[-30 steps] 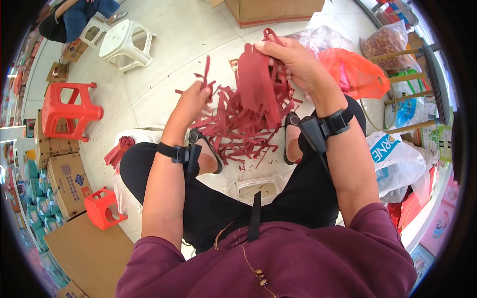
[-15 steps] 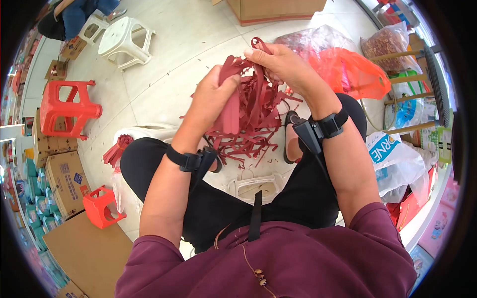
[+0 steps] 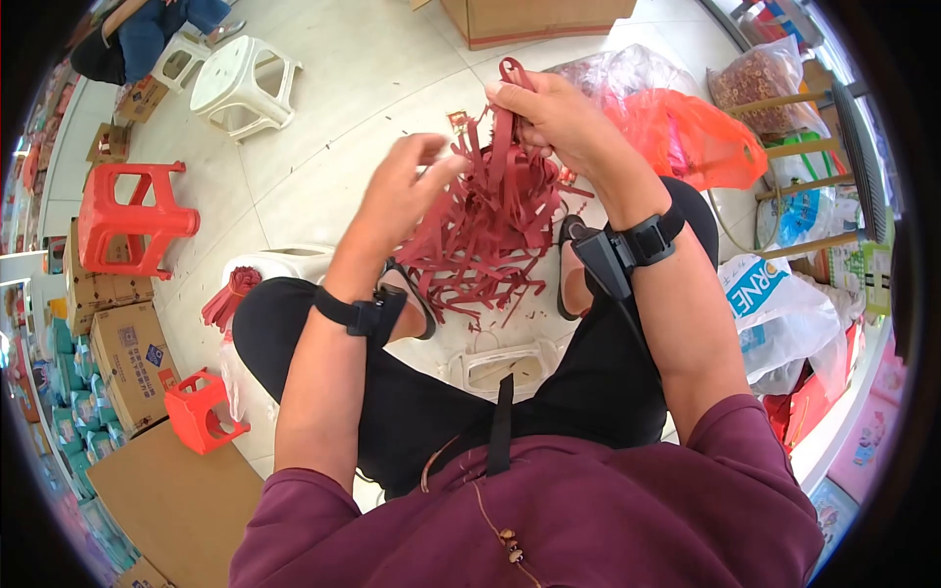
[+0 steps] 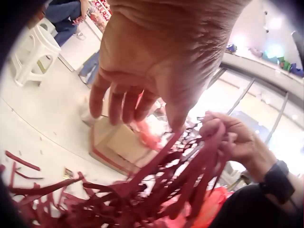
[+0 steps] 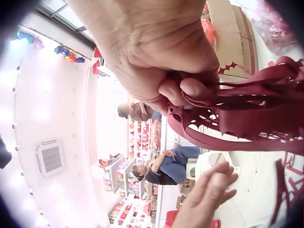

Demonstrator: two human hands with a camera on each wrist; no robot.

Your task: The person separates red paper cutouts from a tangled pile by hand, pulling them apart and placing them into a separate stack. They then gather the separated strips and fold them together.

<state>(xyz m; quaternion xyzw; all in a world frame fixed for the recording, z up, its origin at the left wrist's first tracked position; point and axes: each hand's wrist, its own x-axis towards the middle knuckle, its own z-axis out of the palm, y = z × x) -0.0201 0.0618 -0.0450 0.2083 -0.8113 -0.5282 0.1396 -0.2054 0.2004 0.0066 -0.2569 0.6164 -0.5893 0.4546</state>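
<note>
My right hand (image 3: 561, 116) grips the top of a bundle of dark red strips (image 5: 256, 118), curled fingers around their looped ends. The strips hang from it over a tangled heap of similar strips (image 3: 480, 245) on the floor between the feet. Just left of the bundle is my left hand (image 3: 394, 191), its fingers spread and loosely bent, nothing in its grasp. In the left wrist view its thumb tip overlaps one strip (image 4: 156, 159). Ragged, scalloped edges show on parts of the held bundle in the right wrist view.
A bunch of red strips (image 3: 233, 294) lies on a white stool (image 3: 279, 263) by the left knee. Red stools (image 3: 137, 218) and cartons stand left. Orange and clear plastic bags (image 3: 701, 147) lie right, beside a wooden-legged stool (image 3: 799, 152). A seated person is far left.
My left hand first held a small strip out to the left, then came onto the bundle, and now is off it with fingers spread. My right hand keeps its hold on the bundle.
</note>
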